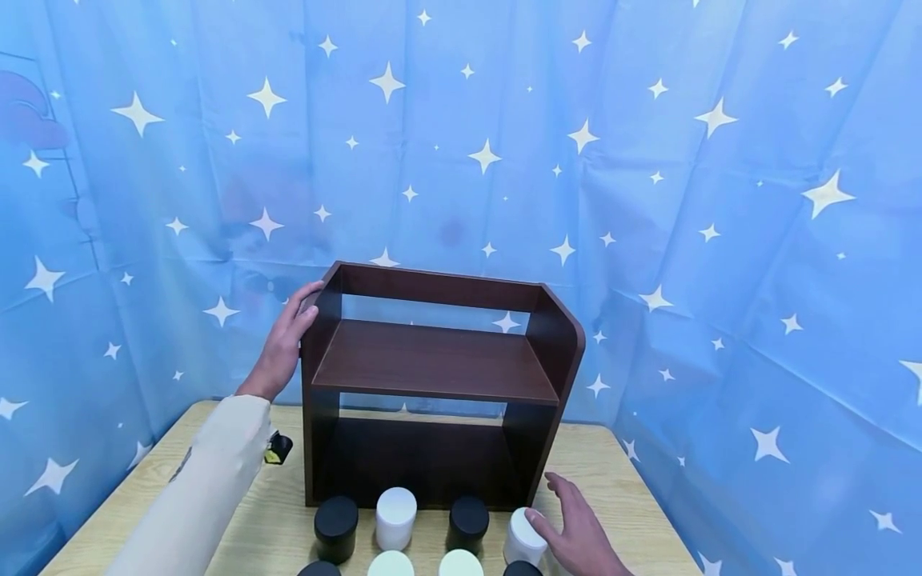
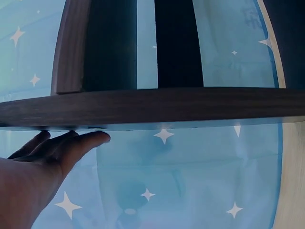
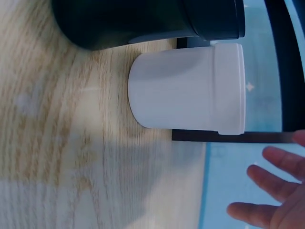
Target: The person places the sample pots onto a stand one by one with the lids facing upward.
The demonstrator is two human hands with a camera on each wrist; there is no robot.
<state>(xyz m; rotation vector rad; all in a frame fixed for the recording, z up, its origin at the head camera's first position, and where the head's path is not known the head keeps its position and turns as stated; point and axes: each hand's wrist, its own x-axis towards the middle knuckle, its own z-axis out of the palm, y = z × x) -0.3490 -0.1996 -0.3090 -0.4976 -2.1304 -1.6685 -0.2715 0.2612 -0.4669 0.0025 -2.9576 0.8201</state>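
one straight-fingered left grip (image 1: 281, 348) touches your two-tier shelf (image 1: 432, 360) on the surface (image 1: 270, 512); your right grip (image 1: 579, 534), fingers apart, is near a white lidded jar (image 1: 520, 546). dragging the shelf closer could topple the jars (image 1: 335, 528).

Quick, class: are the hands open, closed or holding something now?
Left hand: open, touching the side of the dark brown wooden shelf.
Right hand: open, empty, beside a white cylindrical jar.

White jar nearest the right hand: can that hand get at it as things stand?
Probably yes. The right hand is right beside the white jar, fingers apart, and nothing visibly stands between them. The black jar is on the jar's other side, away from the hand.
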